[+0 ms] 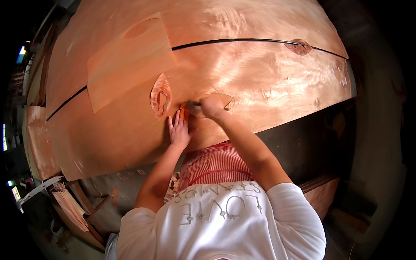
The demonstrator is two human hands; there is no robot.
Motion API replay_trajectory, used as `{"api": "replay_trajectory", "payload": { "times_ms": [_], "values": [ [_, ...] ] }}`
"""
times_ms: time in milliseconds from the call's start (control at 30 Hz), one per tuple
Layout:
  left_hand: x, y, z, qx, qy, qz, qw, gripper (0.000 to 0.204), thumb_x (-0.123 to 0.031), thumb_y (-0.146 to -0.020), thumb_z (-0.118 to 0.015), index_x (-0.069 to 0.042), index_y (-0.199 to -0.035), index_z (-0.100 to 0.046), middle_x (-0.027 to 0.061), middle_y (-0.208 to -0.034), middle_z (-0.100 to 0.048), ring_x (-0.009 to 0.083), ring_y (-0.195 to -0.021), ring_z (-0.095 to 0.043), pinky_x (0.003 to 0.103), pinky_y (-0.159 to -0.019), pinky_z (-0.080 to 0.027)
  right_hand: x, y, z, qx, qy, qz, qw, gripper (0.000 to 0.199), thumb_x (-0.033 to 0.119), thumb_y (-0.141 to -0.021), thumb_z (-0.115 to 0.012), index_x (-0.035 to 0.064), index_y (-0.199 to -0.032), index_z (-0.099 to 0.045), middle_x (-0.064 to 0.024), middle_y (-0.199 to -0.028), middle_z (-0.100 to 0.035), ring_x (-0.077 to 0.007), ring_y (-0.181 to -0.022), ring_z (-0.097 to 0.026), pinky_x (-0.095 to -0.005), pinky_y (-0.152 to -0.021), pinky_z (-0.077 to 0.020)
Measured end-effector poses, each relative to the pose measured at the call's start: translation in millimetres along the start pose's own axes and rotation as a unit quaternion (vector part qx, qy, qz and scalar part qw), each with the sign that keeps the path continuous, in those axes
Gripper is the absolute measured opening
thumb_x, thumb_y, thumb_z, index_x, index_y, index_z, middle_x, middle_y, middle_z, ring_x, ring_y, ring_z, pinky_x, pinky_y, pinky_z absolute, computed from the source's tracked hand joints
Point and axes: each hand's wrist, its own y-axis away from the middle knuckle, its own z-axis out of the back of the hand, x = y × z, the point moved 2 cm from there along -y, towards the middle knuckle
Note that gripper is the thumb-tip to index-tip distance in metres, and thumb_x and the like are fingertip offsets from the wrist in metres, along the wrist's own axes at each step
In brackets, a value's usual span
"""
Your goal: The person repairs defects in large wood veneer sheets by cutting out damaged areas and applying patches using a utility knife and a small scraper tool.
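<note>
My left hand rests on a wood veneer sheet, its fingers pointing away from me. Against those fingers is a narrow orange strip-like tool, held upright on the sheet; its exact kind is unclear. My right hand is closed round a short tool, whose dark end meets the top of the orange one. What I can see of it looks like a small hammer, though blur hides its shape. Beneath my right hand lies a pointed oval veneer patch. Left of my hands is an oval knot patch with a hole.
A loose rectangular veneer piece lies at the upper left, across a black seam line. Another oval patch sits on that seam at the right. Stacked wood strips stand below the sheet's left edge.
</note>
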Motion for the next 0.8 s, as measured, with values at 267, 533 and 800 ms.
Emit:
{"api": "replay_trajectory", "payload": {
  "times_ms": [267,533,800],
  "values": [
    [-15,-13,1,-0.101,0.130,-0.038,0.986,0.063,-0.032,-0.080,-0.059,-0.001,-0.131,-0.038,0.0182,-0.135,-0.035,0.0368,-0.123,-0.034,0.049,-0.103,-0.025,-136,72,-20,-0.124,-0.555,-0.168,0.805,0.022,0.024,-0.084,-0.060,0.0035,-0.085,-0.065,0.0008,-0.064,-0.060,-0.0064,-0.057,-0.052,-0.0244,-0.051,-0.0397],
    [-106,-51,-18,-0.033,0.103,-0.170,0.980,0.069,-0.037,-0.077,-0.062,0.002,-0.129,-0.038,0.0172,-0.133,-0.037,0.0309,-0.130,-0.026,0.052,-0.105,-0.019,-134,72,-22,-0.133,-0.600,-0.125,0.779,0.016,0.018,-0.085,-0.059,0.0038,-0.086,-0.065,-0.0004,-0.065,-0.062,-0.0081,-0.059,-0.054,-0.0236,-0.056,-0.0417],
    [-113,-57,-22,-0.018,0.065,-0.188,0.980,0.069,-0.041,-0.076,-0.062,0.003,-0.126,-0.042,0.0144,-0.134,-0.037,0.0277,-0.132,-0.025,0.054,-0.105,-0.017,-136,65,-20,-0.142,-0.573,-0.155,0.792,0.016,0.018,-0.083,-0.060,0.0032,-0.081,-0.065,-0.0026,-0.063,-0.063,-0.0099,-0.056,-0.057,-0.0248,-0.054,-0.0437]
  ]
}}
